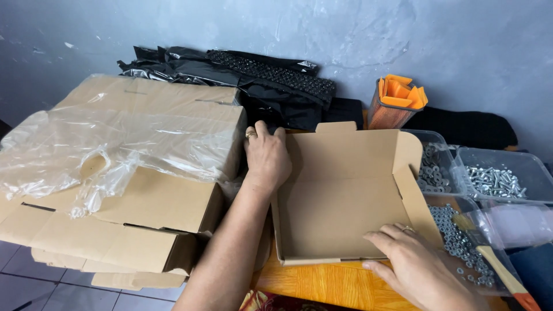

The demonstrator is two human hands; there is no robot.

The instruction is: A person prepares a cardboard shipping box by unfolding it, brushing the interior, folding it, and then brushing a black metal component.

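Note:
A flat brown cardboard mailer box [340,196] lies open on an orange wooden table [322,285], its lid flap standing at the back and its side flaps raised. My left hand [266,156] rests over the box's left wall near the back corner, a ring on one finger. My right hand [412,265] presses on the box's front right corner, fingers spread, also with a ring. Nothing lies inside the box.
Stacked flat cardboard sheets [144,173] under clear plastic wrap [75,155] sit at left. Black plastic bags [253,80] lie at the back. An orange mesh holder [394,103] stands behind the box. Clear tubs of nuts and bolts [495,178] and a wooden-handled brush [498,268] are at right.

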